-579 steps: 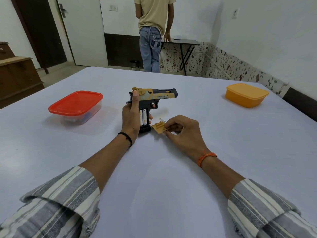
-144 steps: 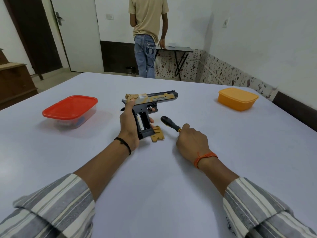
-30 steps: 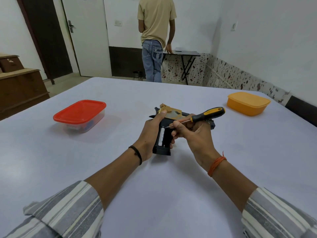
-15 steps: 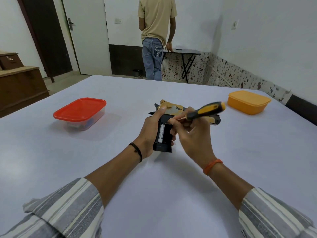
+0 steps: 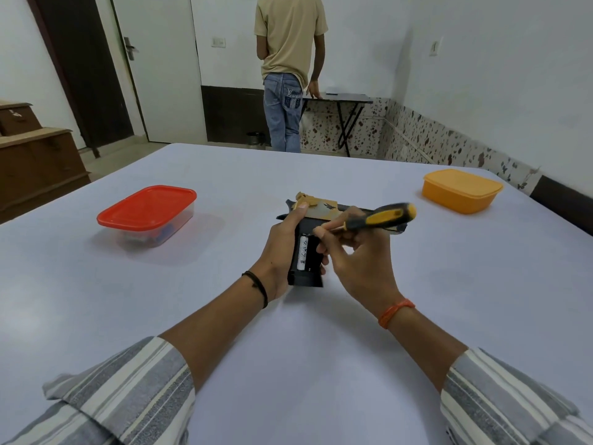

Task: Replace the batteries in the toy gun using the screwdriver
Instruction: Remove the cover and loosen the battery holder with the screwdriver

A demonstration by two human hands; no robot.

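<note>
Two hands share this job: my left hand (image 5: pixel 282 242) wraps the toy gun (image 5: pixel 316 216) by its matte black handle, butt propped on the worktop (image 5: pixel 288 364) so the open battery bay faces me, one battery (image 5: pixel 303 253) showing. My right hand (image 5: pixel 359 255) pinches the screwdriver (image 5: pixel 378 218) low on its rubbery black-and-yellow handle, tip angled toward the bay, likely for prying.

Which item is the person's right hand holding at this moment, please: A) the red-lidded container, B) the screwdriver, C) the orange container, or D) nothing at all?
B: the right hand grips the screwdriver by its black-and-yellow handle, with the shaft pointing toward the toy gun, which the left hand holds.
</note>
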